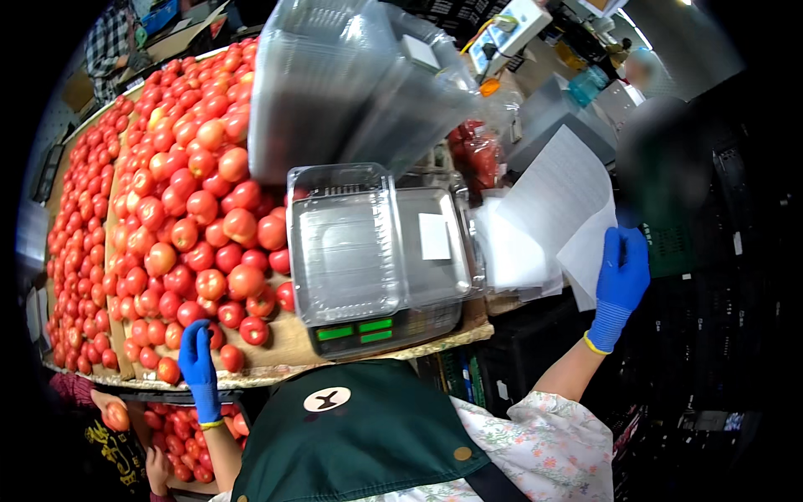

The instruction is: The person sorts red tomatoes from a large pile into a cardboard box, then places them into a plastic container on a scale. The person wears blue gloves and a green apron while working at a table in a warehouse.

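My right hand [621,267], in a blue knit glove with a yellow cuff, grips the edge of a thin white sheet [561,188]. The sheet curls up above a stack of white sheets [517,251]. My left hand [199,367], gloved the same way, is at the table's front edge beside loose red tomatoes [232,357]; its palm side is hidden. Between my hands, a clear plastic clamshell container [348,251] rests with its lid open on a digital scale [382,336] with green displays. A small white label [434,236] lies at its right side.
Tall nested stacks of clear containers [326,94] stand behind the scale. Tomatoes [188,201] cover the table to the left. Another person's hand [103,401] holds a tomato near a lower crate [182,439]. A power strip [508,34] is at the back; dark crates [696,351] stand right.
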